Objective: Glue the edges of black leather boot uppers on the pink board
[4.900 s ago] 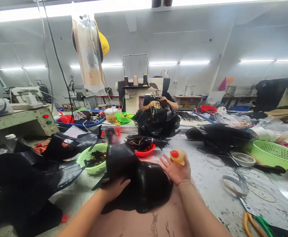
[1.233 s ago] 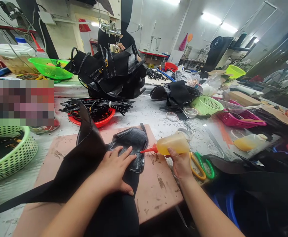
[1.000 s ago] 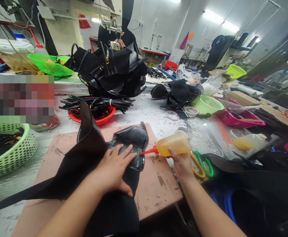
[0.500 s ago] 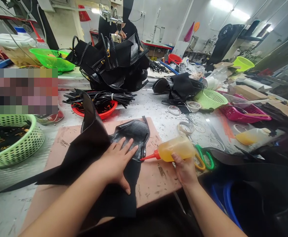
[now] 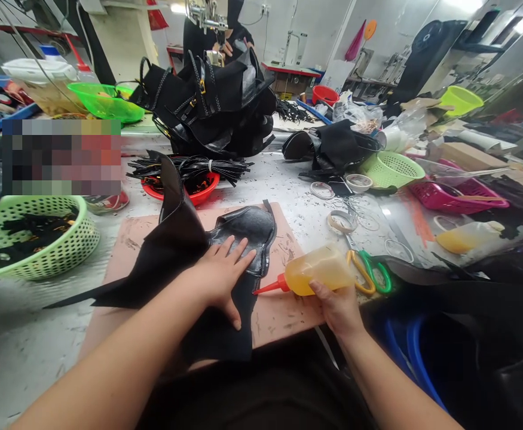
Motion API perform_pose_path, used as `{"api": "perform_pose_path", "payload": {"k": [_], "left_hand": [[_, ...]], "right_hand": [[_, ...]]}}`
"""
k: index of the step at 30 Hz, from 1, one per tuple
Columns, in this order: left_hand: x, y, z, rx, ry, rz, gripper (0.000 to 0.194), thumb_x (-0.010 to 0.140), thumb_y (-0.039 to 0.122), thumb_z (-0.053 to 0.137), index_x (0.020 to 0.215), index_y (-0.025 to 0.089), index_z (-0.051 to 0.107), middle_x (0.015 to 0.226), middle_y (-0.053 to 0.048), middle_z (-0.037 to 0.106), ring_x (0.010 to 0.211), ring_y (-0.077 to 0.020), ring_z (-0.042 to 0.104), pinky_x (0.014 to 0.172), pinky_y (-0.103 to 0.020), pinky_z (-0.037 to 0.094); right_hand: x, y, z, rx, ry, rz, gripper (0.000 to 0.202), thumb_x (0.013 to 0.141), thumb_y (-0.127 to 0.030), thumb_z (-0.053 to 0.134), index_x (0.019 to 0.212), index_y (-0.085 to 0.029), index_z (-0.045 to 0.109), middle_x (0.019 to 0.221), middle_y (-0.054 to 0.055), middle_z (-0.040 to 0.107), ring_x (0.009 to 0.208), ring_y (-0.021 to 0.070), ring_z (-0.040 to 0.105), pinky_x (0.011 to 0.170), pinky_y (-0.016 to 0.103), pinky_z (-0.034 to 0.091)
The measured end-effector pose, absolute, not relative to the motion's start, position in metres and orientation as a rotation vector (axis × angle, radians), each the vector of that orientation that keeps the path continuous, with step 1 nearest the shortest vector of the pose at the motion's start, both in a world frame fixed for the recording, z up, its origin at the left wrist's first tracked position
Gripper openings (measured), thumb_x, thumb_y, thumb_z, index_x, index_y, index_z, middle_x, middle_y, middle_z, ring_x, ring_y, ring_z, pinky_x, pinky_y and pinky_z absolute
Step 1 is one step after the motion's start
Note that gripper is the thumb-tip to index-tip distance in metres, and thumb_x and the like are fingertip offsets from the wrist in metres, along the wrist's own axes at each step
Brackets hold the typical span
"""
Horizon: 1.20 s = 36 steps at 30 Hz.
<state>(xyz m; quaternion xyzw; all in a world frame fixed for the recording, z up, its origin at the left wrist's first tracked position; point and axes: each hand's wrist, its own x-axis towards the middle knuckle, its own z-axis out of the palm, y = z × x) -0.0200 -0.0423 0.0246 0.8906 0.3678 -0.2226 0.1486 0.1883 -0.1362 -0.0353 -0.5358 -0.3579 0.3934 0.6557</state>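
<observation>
On the mat (image 5: 283, 319), the red nozzle (image 5: 272, 286) has slid from the glossy panel (image 5: 247, 222)'s lower corner to the dull edge just below it; the work seems to follow that edge nearer the person. The right hand (image 5: 342, 307) grips the bottle (image 5: 317, 272), thumb on its side, other fingers mostly hidden; the bottle lies tilted above the mat's right part, yellow liquid inside. The left hand (image 5: 223, 275) grasps nothing, fingers spread flat on the leather (image 5: 220, 334). The leather lies across the mat, its pointed tail past the left side: mostly matt black, the panel creased and stitch-rimmed, one flap (image 5: 176, 197) standing up.
</observation>
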Motion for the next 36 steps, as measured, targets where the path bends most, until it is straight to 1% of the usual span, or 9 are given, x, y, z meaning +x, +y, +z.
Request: {"api": "perform_pose_path", "payload": {"k": [8, 12, 18, 21, 25, 28, 31, 33, 36], "left_hand": [[-0.022, -0.045, 0.024, 2.567, 1.047, -0.636, 0.135, 0.035, 0.069, 0.07, 0.142, 0.018, 0.005, 0.148, -0.014, -0.007, 0.134, -0.0404, -0.005, 0.105, -0.053, 0.01], [-0.022, -0.044, 0.021, 2.574, 1.039, -0.604, 0.136, 0.034, 0.07, 0.069, 0.142, 0.017, 0.006, 0.148, -0.014, -0.007, 0.133, -0.041, -0.004, 0.105, -0.054, 0.009], [-0.02, -0.044, 0.02, 2.575, 1.032, -0.61, 0.136, 0.034, 0.071, 0.068, 0.142, 0.018, 0.005, 0.149, -0.013, -0.007, 0.134, -0.0406, -0.005, 0.105, -0.054, 0.01], [-0.02, -0.043, 0.019, 2.571, 1.031, -0.613, 0.135, 0.035, 0.072, 0.067, 0.142, 0.019, 0.004, 0.149, -0.013, -0.008, 0.134, -0.0406, -0.005, 0.105, -0.054, 0.01], [-0.02, -0.043, 0.019, 2.566, 1.029, -0.605, 0.135, 0.035, 0.071, 0.068, 0.142, 0.018, 0.004, 0.149, -0.013, -0.009, 0.133, -0.0412, -0.005, 0.105, -0.055, 0.008], [-0.02, -0.043, 0.018, 2.557, 1.032, -0.59, 0.135, 0.034, 0.07, 0.069, 0.142, 0.018, 0.006, 0.149, -0.013, -0.008, 0.133, -0.0418, -0.006, 0.105, -0.054, 0.007], [-0.021, -0.043, 0.018, 2.553, 1.032, -0.579, 0.135, 0.034, 0.07, 0.069, 0.142, 0.019, 0.006, 0.149, -0.013, -0.008, 0.133, -0.0421, -0.005, 0.105, -0.054, 0.007], [-0.022, -0.044, 0.018, 2.555, 1.033, -0.576, 0.135, 0.034, 0.07, 0.069, 0.142, 0.019, 0.006, 0.149, -0.013, -0.007, 0.133, -0.0418, -0.005, 0.105, -0.054, 0.008], [-0.023, -0.044, 0.018, 2.561, 1.029, -0.584, 0.134, 0.035, 0.07, 0.068, 0.142, 0.019, 0.007, 0.149, -0.013, -0.006, 0.133, -0.0407, -0.006, 0.105, -0.054, 0.008]], "right_hand": [[0.183, -0.157, -0.038, -1.253, -0.867, 0.939, 0.053, 0.056, -0.034, 0.078, 0.101, -0.019, 0.055, 0.084, 0.004, 0.065, 0.075, 0.0198, 0.061, 0.069, 0.032, 0.052], [0.181, -0.166, -0.036, -1.264, -0.873, 0.979, 0.049, 0.055, -0.035, 0.078, 0.096, -0.019, 0.056, 0.082, 0.004, 0.065, 0.073, 0.0195, 0.061, 0.068, 0.032, 0.052], [0.181, -0.181, -0.036, -1.285, -0.877, 0.977, 0.057, 0.053, -0.034, 0.079, 0.103, -0.02, 0.057, 0.083, 0.004, 0.064, 0.072, 0.0192, 0.06, 0.067, 0.032, 0.052], [0.182, -0.187, -0.035, -1.274, -0.888, 1.002, 0.056, 0.053, -0.035, 0.079, 0.102, -0.02, 0.057, 0.079, 0.003, 0.064, 0.069, 0.0193, 0.06, 0.064, 0.032, 0.053], [0.183, -0.198, -0.041, -1.276, -0.905, 1.023, 0.056, 0.054, -0.035, 0.078, 0.103, -0.02, 0.056, 0.083, 0.004, 0.064, 0.071, 0.021, 0.061, 0.064, 0.035, 0.054], [0.183, -0.208, -0.051, -1.28, -0.922, 1.017, 0.061, 0.052, -0.037, 0.079, 0.106, -0.02, 0.055, 0.085, 0.005, 0.065, 0.073, 0.0229, 0.062, 0.064, 0.037, 0.054], [0.182, -0.214, -0.054, -1.271, -0.94, 1.06, 0.072, 0.046, -0.039, 0.082, 0.11, -0.02, 0.055, 0.089, 0.007, 0.065, 0.079, 0.0265, 0.062, 0.067, 0.039, 0.054], [0.183, -0.21, -0.05, -1.229, -0.901, 1.129, 0.068, 0.046, -0.04, 0.083, 0.106, -0.02, 0.057, 0.087, 0.007, 0.065, 0.078, 0.0262, 0.062, 0.066, 0.038, 0.054], [0.187, -0.193, -0.036, -1.121, -0.796, 1.158, 0.057, 0.051, -0.045, 0.08, 0.099, -0.022, 0.059, 0.083, 0.005, 0.066, 0.073, 0.024, 0.063, 0.064, 0.037, 0.054]]}}
